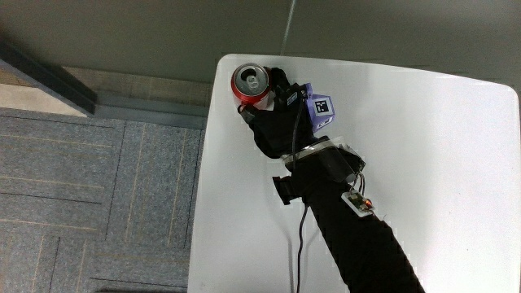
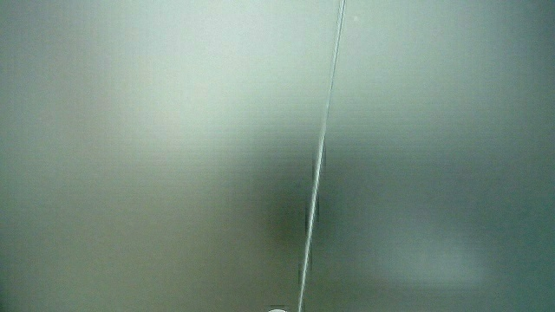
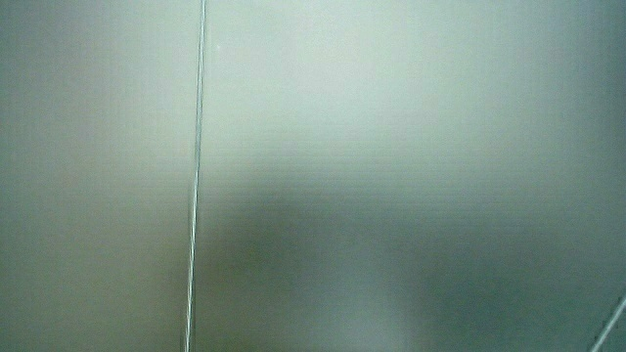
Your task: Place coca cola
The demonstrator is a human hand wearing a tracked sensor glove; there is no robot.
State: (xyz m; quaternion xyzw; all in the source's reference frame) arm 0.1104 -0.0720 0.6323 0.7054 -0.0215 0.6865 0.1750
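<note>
A red Coca-Cola can [image 1: 251, 85] with a silver opened top stands upright at the corner of the white table [image 1: 440, 155], close to its edge. The gloved hand [image 1: 277, 110] is wrapped around the can's side from the person's side, fingers curled on it. A small patterned cube [image 1: 319, 108] sits on the hand's back, and the black-sleeved forearm [image 1: 350, 228] stretches back toward the person. Both side views show only a pale wall.
A cable [image 1: 299, 244] hangs from the forearm over the table. Off the table's edge beside the can lies grey carpet-tile floor [image 1: 89, 195]. A pale wall runs past the table's corner.
</note>
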